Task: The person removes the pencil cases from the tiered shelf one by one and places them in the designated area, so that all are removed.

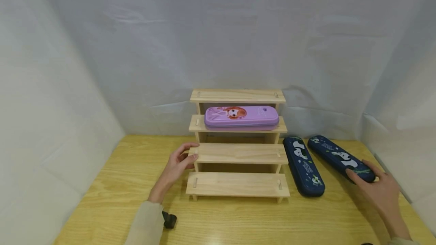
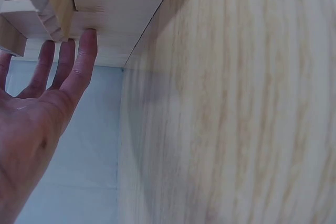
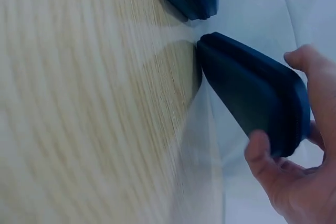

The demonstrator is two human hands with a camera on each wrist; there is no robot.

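My right hand (image 1: 379, 190) grips the near end of a navy pencil case with a panda print (image 1: 335, 153). In the right wrist view that case (image 3: 252, 93) is tilted, its near end raised off the table and its far end low by the tabletop. My left hand (image 1: 178, 163) touches the left side of a stepped wooden rack (image 1: 238, 153), fingers fairly straight against its end in the left wrist view. A second navy panda pencil case (image 1: 303, 165) lies just right of the rack. On the rack's second step from the top rests a purple pencil case (image 1: 253, 117) with a cartoon girl.
The rack stands on a wood-grain table (image 1: 136, 184), with white sheeting (image 1: 238, 41) behind and at both sides. A small black object (image 1: 169, 220) is beside my left sleeve. The top step (image 1: 237, 95) is the farthest back.
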